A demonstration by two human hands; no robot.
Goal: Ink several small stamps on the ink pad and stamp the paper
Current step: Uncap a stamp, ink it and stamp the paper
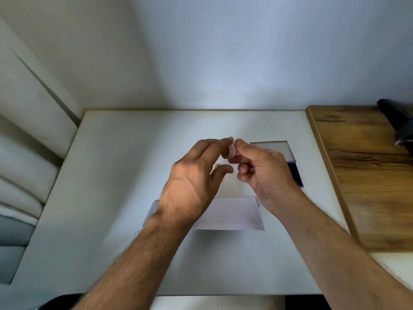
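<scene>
Both my hands are raised over the white table (pixel 111 198), fingertips meeting on a small round stamp (pixel 229 151) with a pale pink side and a brownish face. My left hand (pixel 192 175) touches the stamp with forefinger and thumb. My right hand (pixel 261 168) pinches its pink side. A white sheet of paper (pixel 234 213) lies flat below the hands, partly covered by my left wrist. The purple ink pad box (pixel 295 171) stands open behind my right hand, its lid (pixel 270 148) raised; the pad itself is mostly hidden.
A wooden board or desk top (pixel 368 175) adjoins the table on the right, with a dark object (pixel 400 121) at its far corner. A white cushioned seat (pixel 22 175) lies to the left. A pale wall rises behind.
</scene>
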